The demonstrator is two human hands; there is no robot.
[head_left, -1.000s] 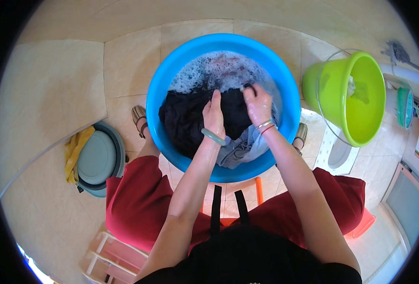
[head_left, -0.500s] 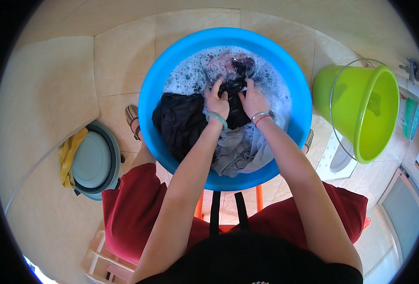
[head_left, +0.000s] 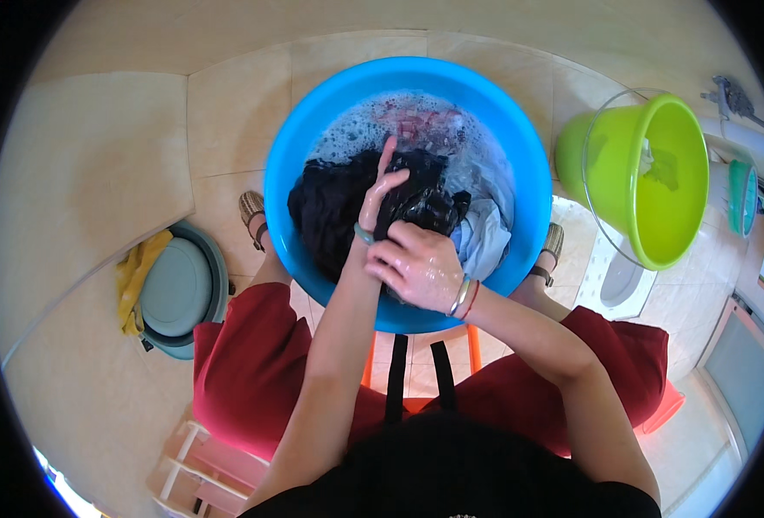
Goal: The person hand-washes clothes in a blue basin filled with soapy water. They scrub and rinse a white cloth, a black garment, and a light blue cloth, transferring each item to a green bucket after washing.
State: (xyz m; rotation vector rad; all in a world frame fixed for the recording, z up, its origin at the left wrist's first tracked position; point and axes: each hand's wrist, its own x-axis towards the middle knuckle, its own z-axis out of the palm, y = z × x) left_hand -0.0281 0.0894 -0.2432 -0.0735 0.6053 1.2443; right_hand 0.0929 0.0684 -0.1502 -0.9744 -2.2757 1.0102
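A round blue basin holds foamy water and wet clothes. My left hand is at the middle of the basin, one finger stretched out and the thumb bent against a wet black garment; its other fingers are hidden by the cloth. Close to my left wrist, my right hand has its fingers curled on the near end of that garment. A dark garment lies at the left of the basin. Light grey-blue cloth lies at the right, and something reddish shows under the foam at the far side.
On the right a lime-green bucket with a wire handle leans over a white floor fixture. Folded grey-green basins with a yellow cloth stand against the left wall. Below left is a pink and white stool.
My right hand has moved nearer to me and left, up to my left wrist. The black garment has been lifted out of the water between my hands. The grey-blue cloth has shifted right.
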